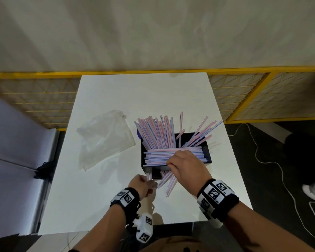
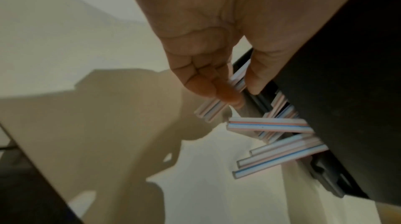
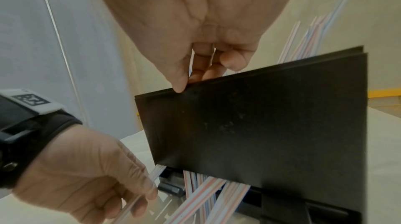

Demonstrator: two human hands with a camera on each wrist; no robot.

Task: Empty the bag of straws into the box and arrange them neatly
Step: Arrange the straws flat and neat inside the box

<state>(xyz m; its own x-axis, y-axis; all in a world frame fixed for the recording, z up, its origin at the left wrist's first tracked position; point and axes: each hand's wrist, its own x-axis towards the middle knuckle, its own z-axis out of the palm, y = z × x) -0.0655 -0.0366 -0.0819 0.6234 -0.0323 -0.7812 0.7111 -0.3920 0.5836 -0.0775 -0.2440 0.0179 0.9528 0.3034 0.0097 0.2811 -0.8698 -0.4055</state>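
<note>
A black box point(image 1: 153, 171) stands on the white table point(image 1: 102, 197). Striped pink-and-blue straws point(image 1: 156, 135) lean out of its top, and a flat stack point(image 1: 158, 155) lies across its opening. More straws point(image 1: 168, 183) poke out of a slot at the box's bottom front. My left hand point(image 1: 149, 179) pinches a few of these low straws point(image 2: 213, 107) between thumb and fingers point(image 2: 228, 95). My right hand point(image 1: 171, 165) grips the box's front wall point(image 3: 260, 124), thumb point(image 3: 180, 87) outside and fingers inside. The empty clear bag point(image 1: 105, 139) lies crumpled to the left.
A yellow-framed mesh fence point(image 1: 244, 95) runs behind the table. Grey panels point(image 1: 16, 142) stand close on the left. On the dark floor to the right lie a white cable point(image 1: 273, 160) and a person's shoe point(image 1: 313, 190).
</note>
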